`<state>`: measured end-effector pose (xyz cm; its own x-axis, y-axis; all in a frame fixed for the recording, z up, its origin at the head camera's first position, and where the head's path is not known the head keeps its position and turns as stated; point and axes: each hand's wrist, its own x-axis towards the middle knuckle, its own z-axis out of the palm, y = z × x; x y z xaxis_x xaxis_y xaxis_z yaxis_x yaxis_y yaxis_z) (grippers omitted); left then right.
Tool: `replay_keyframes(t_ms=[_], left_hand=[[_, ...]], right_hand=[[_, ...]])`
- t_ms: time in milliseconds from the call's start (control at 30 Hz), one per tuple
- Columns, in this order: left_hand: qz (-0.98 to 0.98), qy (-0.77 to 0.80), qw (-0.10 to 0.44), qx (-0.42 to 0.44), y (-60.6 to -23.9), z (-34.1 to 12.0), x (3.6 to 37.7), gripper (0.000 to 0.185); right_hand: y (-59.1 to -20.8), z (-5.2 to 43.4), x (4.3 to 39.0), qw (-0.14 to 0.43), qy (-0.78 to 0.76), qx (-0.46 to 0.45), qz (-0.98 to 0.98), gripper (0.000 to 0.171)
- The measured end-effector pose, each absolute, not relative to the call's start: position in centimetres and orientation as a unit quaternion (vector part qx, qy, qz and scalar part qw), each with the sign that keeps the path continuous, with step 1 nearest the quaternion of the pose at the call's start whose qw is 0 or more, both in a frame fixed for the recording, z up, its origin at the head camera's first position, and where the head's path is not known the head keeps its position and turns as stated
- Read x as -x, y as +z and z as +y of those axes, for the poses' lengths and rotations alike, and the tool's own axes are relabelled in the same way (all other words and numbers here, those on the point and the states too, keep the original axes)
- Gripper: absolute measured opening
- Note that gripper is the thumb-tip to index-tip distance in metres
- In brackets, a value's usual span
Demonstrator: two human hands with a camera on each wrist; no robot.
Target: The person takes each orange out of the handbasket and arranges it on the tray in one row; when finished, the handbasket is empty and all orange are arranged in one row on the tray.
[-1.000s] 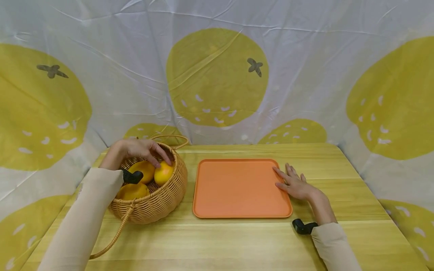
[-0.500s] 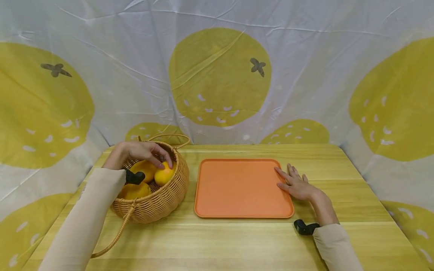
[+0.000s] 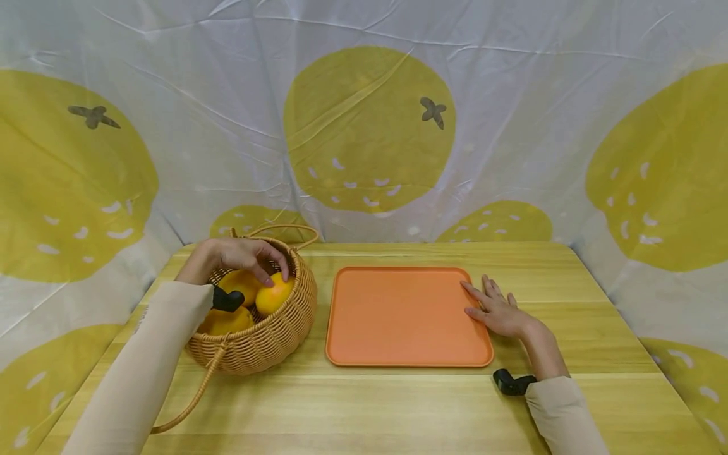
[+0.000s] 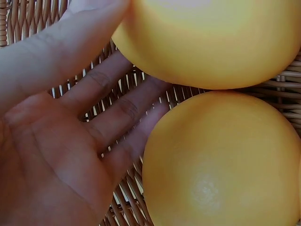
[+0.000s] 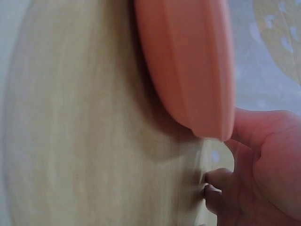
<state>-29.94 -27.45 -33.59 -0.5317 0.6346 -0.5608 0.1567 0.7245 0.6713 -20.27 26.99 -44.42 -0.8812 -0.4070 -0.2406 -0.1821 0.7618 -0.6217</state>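
Note:
My left hand reaches down into a round wicker basket, with thumb and fingertips on a yellow-orange mango at the basket's right side. In the left wrist view the thumb lies against this upper mango, and fingers pass behind it; a second mango sits just below. Two more yellow mangoes, one behind and one in front, show under the left wrist. My right hand rests spread at the right edge of an orange tray, fingers mostly straight, index and thumb over its rim.
The basket stands left of the tray on a wooden table. One wicker handle hangs toward the front; the other leans out at the back. A fruit-print curtain closes off the back and sides.
The mango under my left hand has shifted slightly left in the basket, and the fingertips have settled farther round it. My right hand and the tray stay put.

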Motion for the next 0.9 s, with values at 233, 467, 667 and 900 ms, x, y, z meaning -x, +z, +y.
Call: replay_keyframes(t_ms=[233,467,667,900], left_hand=[[0.820,0.302,0.433,-0.222,-33.54,-27.45,29.77,0.030],[0.814,0.303,0.439,-0.230,-33.83,-26.94,29.71,0.031],[0.794,0.328,0.461,-0.221,-34.08,-26.63,29.95,0.030],[0.801,0.305,0.443,-0.264,-33.82,-26.70,30.07,0.026]], right_hand=[[-44.35,26.85,20.28,0.190,-0.310,0.159,0.918,0.070],[-44.30,26.79,20.12,0.190,-0.315,0.160,0.916,0.071],[-44.43,26.78,20.12,0.185,-0.316,0.165,0.916,0.072],[-44.43,27.07,20.16,0.182,-0.324,0.165,0.914,0.072]])
